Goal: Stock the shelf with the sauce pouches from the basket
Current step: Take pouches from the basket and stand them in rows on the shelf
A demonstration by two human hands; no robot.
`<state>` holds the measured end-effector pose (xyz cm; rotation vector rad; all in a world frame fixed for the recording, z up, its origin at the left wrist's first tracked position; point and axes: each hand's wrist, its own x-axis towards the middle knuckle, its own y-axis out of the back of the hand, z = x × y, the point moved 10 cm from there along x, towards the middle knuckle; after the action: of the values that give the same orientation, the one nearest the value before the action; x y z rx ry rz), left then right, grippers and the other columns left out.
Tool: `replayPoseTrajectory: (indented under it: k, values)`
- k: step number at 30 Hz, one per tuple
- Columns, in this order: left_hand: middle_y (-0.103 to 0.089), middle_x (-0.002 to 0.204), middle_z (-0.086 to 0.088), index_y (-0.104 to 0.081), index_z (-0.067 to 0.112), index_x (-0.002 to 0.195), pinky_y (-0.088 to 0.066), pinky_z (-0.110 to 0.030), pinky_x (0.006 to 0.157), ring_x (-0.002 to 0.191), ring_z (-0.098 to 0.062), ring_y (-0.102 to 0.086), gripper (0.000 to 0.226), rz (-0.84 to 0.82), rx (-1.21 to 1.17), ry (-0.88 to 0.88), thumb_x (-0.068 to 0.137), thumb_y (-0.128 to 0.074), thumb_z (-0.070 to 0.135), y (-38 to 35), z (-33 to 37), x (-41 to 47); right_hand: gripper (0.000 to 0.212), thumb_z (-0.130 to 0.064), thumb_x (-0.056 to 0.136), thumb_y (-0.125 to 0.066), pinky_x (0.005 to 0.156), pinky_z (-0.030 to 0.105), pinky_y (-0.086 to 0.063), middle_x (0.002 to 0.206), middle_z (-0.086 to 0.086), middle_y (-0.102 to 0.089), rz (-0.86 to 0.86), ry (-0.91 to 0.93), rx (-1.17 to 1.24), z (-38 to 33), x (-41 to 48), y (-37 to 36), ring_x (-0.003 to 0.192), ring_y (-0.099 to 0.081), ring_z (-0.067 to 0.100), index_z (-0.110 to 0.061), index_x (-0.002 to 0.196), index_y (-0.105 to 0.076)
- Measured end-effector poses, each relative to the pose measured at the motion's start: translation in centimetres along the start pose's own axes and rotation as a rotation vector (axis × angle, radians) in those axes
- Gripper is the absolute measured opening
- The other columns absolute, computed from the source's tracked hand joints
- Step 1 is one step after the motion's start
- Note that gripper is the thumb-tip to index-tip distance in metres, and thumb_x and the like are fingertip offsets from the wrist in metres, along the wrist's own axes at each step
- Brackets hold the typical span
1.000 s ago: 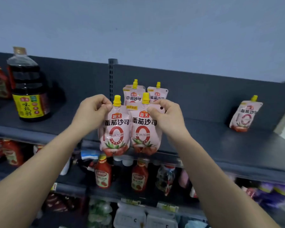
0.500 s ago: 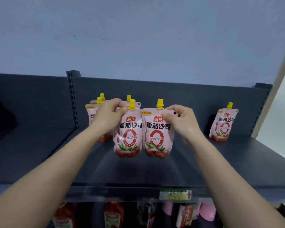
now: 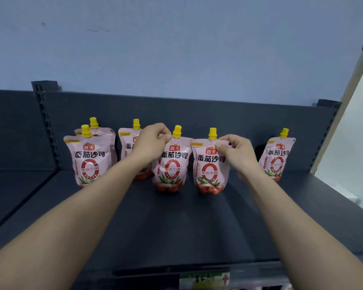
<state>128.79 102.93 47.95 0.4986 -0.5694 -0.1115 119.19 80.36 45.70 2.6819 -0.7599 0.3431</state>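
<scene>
Now both hands are up at the dark shelf [image 3: 176,222], and each one holds a sauce pouch by its top. The left hand [image 3: 153,141] pinches with curled fingers the upper left corner of the middle pouch [image 3: 172,164], just beside its yellow cap [image 3: 177,131]. The right hand [image 3: 235,152] pinches in the same way the upper right corner of the neighbour pouch [image 3: 211,170]. Both pouches stand upright on the middle of the shelf, side by side and almost touching, with their bottoms at the board (whether their full weight rests there, I cannot tell).

Four more pouches of the same kind stand on the shelf. The front pouch [image 3: 90,162] is at the shelf's left end, and the rear pouch [image 3: 105,136] is directly behind it, half covered. The back pouch [image 3: 127,143] stands behind the left hand, close to the shelf's back panel [image 3: 197,114]. The lone pouch [image 3: 278,158] stands near the shelf's right end and leans a little.

All six pouches are pink, look plump and have their caps on. The material is not transparent, so the sauce inside does not show. A blurred price label [image 3: 203,280] sits on the shelf's front edge.
</scene>
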Motion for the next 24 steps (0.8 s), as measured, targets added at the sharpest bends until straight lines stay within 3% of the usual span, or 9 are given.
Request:
replayPoseTrajectory:
  k: [5, 9, 13, 20, 24]
  values:
    - [-0.061, 0.073, 0.009, -0.056, 0.025, 0.068, -0.040, -0.024, 0.059, 0.069, -0.007, -0.053, 0.028, -0.003, 0.007, 0.049, 0.091, -0.054, 0.009, -2.5, -1.2, 1.5, 0.020, -0.010, 0.089, -0.064, 0.052, 0.020, -0.050, 0.082, 0.001, -0.071, -0.016, -0.019, 0.000, 2.1, 2.6, 0.4, 0.072, -0.068, 0.013, -0.024, 0.075, -0.067]
    - [-0.061, 0.075, 0.007, -0.057, 0.023, 0.072, -0.039, -0.023, 0.058, 0.070, -0.008, -0.053, 0.026, 0.011, 0.025, 0.067, 0.093, -0.051, 0.009, -3.6, -1.4, 2.6, 0.018, -0.009, 0.088, -0.063, 0.070, 0.034, -0.056, 0.090, 0.007, -0.072, -0.021, -0.029, 0.021, 3.2, 4.5, 0.5, 0.083, -0.068, 0.021, -0.022, 0.076, -0.068]
    - [-0.059, 0.075, 0.007, -0.056, 0.023, 0.074, -0.040, -0.024, 0.060, 0.070, -0.008, -0.053, 0.026, 0.013, 0.048, 0.062, 0.094, -0.049, 0.008, -4.5, -1.1, 3.3, 0.018, -0.009, 0.089, -0.062, 0.060, 0.023, -0.048, 0.088, 0.002, -0.071, -0.006, -0.023, 0.024, 3.9, 6.0, 1.0, 0.081, -0.067, 0.016, -0.022, 0.078, -0.067]
    - [-0.066, 0.083, 0.000, -0.063, 0.017, 0.087, -0.051, -0.037, 0.072, 0.080, -0.019, -0.061, 0.003, -0.029, 0.295, -0.057, 0.090, -0.062, 0.019, -4.7, 0.6, 3.7, 0.016, -0.011, 0.091, -0.061, 0.059, 0.023, -0.047, 0.090, 0.002, -0.071, 0.019, -0.037, 0.048, 5.1, 7.4, 1.6, 0.082, -0.067, 0.014, -0.021, 0.082, -0.067]
    - [-0.063, 0.076, 0.002, -0.061, 0.016, 0.078, -0.049, -0.033, 0.067, 0.077, -0.021, -0.060, 0.015, -0.079, 0.424, -0.041, 0.079, -0.076, 0.021, -4.7, 1.0, 3.9, 0.016, -0.011, 0.092, -0.061, 0.057, 0.022, -0.048, 0.089, 0.000, -0.071, 0.026, -0.049, 0.070, 5.5, 7.6, 1.6, 0.080, -0.067, 0.012, -0.022, 0.082, -0.067]
